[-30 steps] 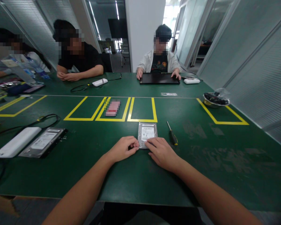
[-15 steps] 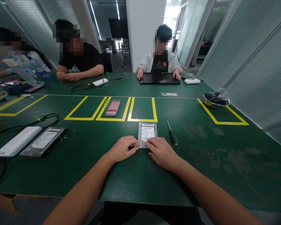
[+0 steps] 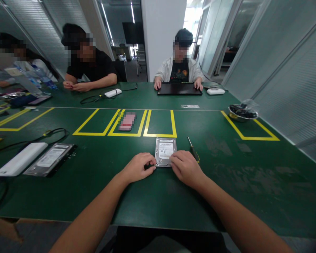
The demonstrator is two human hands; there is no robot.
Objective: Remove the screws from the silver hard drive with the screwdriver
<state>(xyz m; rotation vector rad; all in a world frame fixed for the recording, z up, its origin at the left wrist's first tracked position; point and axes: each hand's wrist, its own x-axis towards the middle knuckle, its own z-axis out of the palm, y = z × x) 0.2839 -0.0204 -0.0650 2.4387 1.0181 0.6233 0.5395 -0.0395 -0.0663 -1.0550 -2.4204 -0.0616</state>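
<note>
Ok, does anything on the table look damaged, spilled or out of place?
Yes: the green tabletop has dull, greyish patches to the right of the screwdriver, unlike its smoother surface nearby; wear or residue, I can't tell. Small pale specks also lie by the leftmost hard drive, like stray debris.

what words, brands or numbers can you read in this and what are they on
None can be read with certainty.
Central hard drive: printed label, too small to read.
Left-hand hard drive: white label, too blurred.
White oblong device: small dark mark near one end, unreadable.
Pink object: pixelated, nothing legible.
White strip: dark marks, nothing legible.
Dark T-shirt: orange print, no readable words.
</note>
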